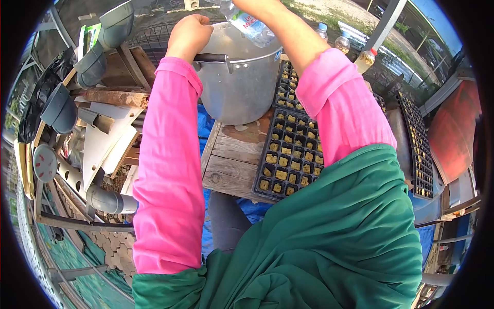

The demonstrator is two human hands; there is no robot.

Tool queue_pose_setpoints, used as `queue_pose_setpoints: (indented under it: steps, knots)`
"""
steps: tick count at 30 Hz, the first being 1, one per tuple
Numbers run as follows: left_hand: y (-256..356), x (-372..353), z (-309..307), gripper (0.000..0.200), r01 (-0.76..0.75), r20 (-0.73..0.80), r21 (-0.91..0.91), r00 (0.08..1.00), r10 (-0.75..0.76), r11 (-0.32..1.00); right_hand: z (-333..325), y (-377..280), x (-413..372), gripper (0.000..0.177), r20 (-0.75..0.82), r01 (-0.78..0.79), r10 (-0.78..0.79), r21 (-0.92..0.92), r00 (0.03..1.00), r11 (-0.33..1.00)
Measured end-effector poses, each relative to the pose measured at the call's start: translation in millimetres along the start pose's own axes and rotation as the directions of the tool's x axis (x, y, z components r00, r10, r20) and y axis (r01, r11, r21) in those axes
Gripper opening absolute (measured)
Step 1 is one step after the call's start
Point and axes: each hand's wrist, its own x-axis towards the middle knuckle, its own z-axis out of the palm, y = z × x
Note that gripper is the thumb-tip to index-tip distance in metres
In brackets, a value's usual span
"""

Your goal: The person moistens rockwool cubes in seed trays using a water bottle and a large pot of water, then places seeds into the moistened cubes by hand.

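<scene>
A large metal pot (234, 95) with a dark handle stands on a wooden table. My left hand (189, 36) is at the pot's left rim, fingers curled; what they hold, if anything, is hidden. At the top edge, partly cut off, my right hand (260, 6) is closed on a clear plastic bottle (252, 30), tilted over the pot's mouth. Right of the pot lies a black seedling tray (292, 154) with yellowish cubes in its cells. Another such tray (289, 85) is behind it, partly under my right forearm.
Bottles (366, 60) stand at the back right. A further cell tray (416, 144) and a red sheet (455, 131) are at the right. Dark pots (59, 108), boards and a grey pipe (110, 200) are on the left. The wooden table (234, 154) shows bare planks before the pot.
</scene>
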Motion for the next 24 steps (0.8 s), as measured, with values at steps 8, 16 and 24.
queue_pose_setpoints:
  steps: [8, 16, 24]
  knots:
    - [12, -23, -11, 0.033, 0.147, 0.338, 0.058, 0.928, -0.158, 0.987, 45, 63, -13, 0.04, 0.034, -0.117, 0.135, -0.313, 0.99, 0.942]
    - [18, -30, 0, 0.035, 0.054, 0.361, 0.012, 0.931, -0.055, 0.998, 12, 58, -60, 0.053, 0.378, -0.329, 0.563, -0.528, 0.735, 0.783]
    - [35, -50, 2, 0.032, 0.031, 0.24, 0.074, 0.969, -0.048, 0.997, 5, 62, -81, 0.048, 0.543, -0.001, 0.313, -0.497, 0.779, 0.867]
